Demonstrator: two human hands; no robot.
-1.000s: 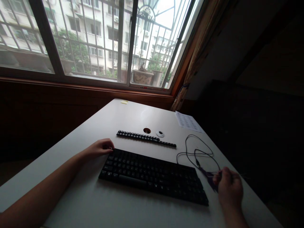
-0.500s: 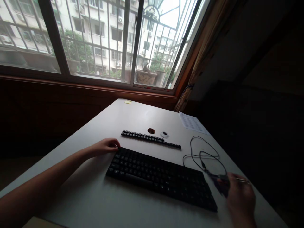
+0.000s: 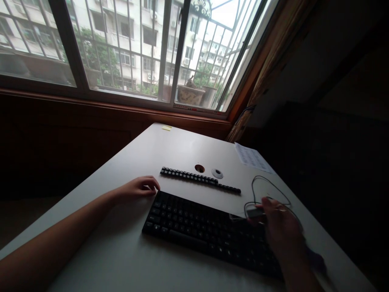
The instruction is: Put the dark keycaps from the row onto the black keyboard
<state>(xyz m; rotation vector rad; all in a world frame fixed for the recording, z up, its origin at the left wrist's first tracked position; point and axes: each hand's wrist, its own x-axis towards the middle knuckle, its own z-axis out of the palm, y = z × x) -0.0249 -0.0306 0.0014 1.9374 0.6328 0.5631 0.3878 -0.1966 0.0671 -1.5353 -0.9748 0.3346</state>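
Observation:
A black keyboard point(image 3: 185, 227) lies slantwise on the white desk, partly covered at its right by my right arm. My left hand point(image 3: 139, 187) has its fingers curled, thumb and fingertips at the keyboard's top left corner. Over the keyboard's upper right, my right hand point(image 3: 279, 221) is closed on a small grey tool point(image 3: 255, 212) with a thin wire-like end, which looks like a keycap puller; motion blurs it. Loose black keycaps point(image 3: 188, 175) stand in rows behind the keyboard.
A black cable point(image 3: 267, 178) loops at the right. Beyond the keycaps are a round desk hole point(image 3: 199, 168) and its grey ring cover point(image 3: 217, 173). A printed sheet point(image 3: 253, 156) lies at the right edge, a yellow note point(image 3: 166, 127) at the far corner. A dark item point(image 3: 316, 259) lies right of my wrist.
My right hand has moved left and away from me, from beside the keyboard to over its upper right, with the tool. My left hand stays at the corner. The view has shifted slightly.

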